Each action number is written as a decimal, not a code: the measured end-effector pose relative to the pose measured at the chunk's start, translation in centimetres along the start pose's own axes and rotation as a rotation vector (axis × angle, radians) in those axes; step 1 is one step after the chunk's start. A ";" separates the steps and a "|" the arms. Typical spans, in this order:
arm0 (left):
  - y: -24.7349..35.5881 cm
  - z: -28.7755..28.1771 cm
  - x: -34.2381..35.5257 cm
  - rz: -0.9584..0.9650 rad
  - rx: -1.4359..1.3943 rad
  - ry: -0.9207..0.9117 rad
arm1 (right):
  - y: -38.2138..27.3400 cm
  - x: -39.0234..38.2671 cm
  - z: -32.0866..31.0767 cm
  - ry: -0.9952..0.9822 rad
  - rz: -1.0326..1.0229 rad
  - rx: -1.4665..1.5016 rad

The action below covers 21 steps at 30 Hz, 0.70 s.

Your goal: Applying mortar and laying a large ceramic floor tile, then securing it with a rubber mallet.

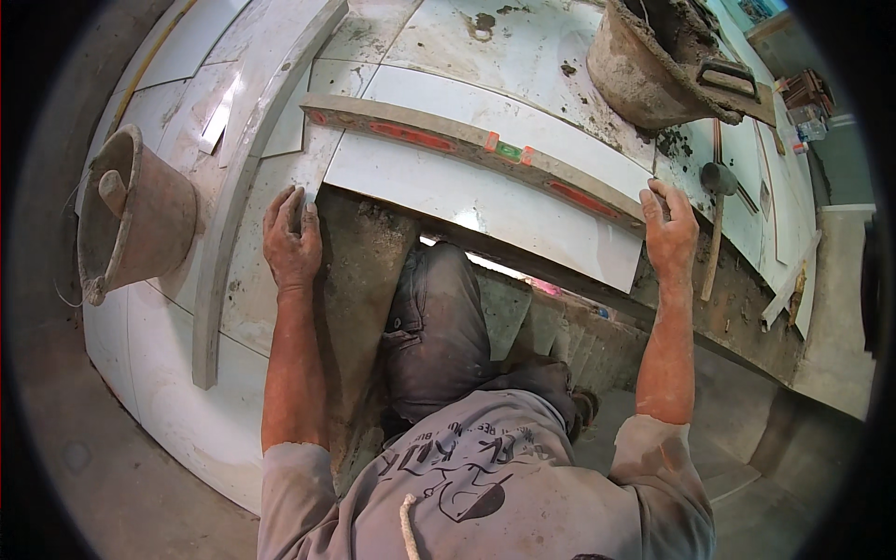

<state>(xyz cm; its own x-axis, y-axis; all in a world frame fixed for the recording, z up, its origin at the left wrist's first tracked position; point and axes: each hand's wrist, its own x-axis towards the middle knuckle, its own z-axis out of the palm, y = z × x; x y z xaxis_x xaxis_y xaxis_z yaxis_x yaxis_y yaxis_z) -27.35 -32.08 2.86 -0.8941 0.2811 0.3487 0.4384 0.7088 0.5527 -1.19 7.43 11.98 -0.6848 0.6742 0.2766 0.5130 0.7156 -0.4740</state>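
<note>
A dusty spirit level with a green vial lies across a white tile in front of me. My left hand is just outside the tile's near left corner, fingers stretched forward and holding nothing. Beyond the other end, my right hand is beside the tip of the level and the tile's right edge. Its fingers are apart and loosely bent, with nothing seen in them. Whether its fingertips touch the tile or the level, I cannot tell. Below the tile's near edge is a dark gap, where my knee is bent.
A long straight bar lies to my left, past it a mud-stained bucket with a handled tool inside. A mortar-caked bucket stands at the far right with a float on its rim. Nearby is a mallet. Mortar crumbs dot the tiles.
</note>
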 end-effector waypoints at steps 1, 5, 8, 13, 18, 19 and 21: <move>-0.1 0.1 0.0 -0.012 -0.023 0.004 | 0.0 0.1 0.0 0.000 0.002 -0.002; -0.1 0.1 -0.1 -0.015 -0.048 0.007 | -0.1 0.2 0.5 -0.011 -0.019 0.017; 0.1 0.1 0.0 -0.008 -0.012 0.005 | -0.4 0.6 0.5 -0.023 -0.027 0.016; 0.2 0.1 0.0 -0.005 -0.023 0.007 | -0.7 1.0 1.2 -0.029 -0.045 0.014; 0.2 -0.1 0.0 -0.009 -0.046 0.021 | -1.7 1.7 1.7 -0.124 -0.069 -0.008; 0.4 -0.2 0.1 0.003 -0.033 0.019 | -1.9 1.9 2.0 -0.118 -0.075 -0.009; 0.8 -0.5 0.2 0.014 -0.002 0.028 | -2.7 2.1 3.2 -0.217 -0.135 -0.080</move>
<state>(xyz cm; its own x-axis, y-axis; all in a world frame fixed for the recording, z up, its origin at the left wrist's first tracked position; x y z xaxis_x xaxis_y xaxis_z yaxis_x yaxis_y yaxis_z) -27.08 -31.75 3.74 -0.8850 0.2728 0.3773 0.4510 0.7033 0.5495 -5.65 6.31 11.11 -0.8404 0.5230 0.1425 0.4432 0.8143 -0.3747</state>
